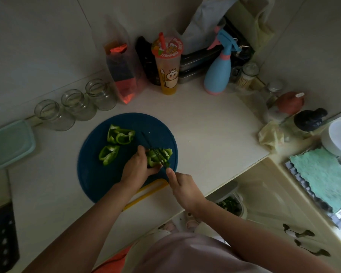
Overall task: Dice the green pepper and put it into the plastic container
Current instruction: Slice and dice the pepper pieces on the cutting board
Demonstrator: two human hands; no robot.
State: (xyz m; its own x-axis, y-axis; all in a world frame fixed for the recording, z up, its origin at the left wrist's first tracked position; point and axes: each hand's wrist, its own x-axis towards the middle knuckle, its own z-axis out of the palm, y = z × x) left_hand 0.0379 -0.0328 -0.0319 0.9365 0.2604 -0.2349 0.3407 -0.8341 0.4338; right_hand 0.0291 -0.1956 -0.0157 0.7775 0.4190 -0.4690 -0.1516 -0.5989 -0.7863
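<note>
**Blade across the pepper, two chunks still waiting**

A teal lidded container (9,142) sits at the counter's far left, well apart from the cutting. Three empty glass jars (75,104) line the wall behind it. On the left half of the round blue cutting board (91,174) lie a larger pepper chunk (121,135) and, nearer the person, a smaller pepper chunk (108,154), both whole and untouched.

The left hand (138,166) has its fingers curled down, pinning the worked pepper piece (159,155) by its left end. That piece lies just right of those fingertips, its long axis running away from them toward the board's right rim.

The knife (147,139) crosses it almost at right angles, with the tip pointing away and leftward. The right hand (182,186) has its fingers wrapped round the handle, which is mostly hidden, and its thumb laid forward toward the blade.

The part right of the blade looks already sliced, and the uncut part sits between blade and left fingertips. Each coming cut would therefore step toward that hand, which should creep back.

Below the counter edge at right, a white-rimmed plastic tub (229,202) holds green bits. It is probably the destination, and the right hand is nearer to it.
</note>
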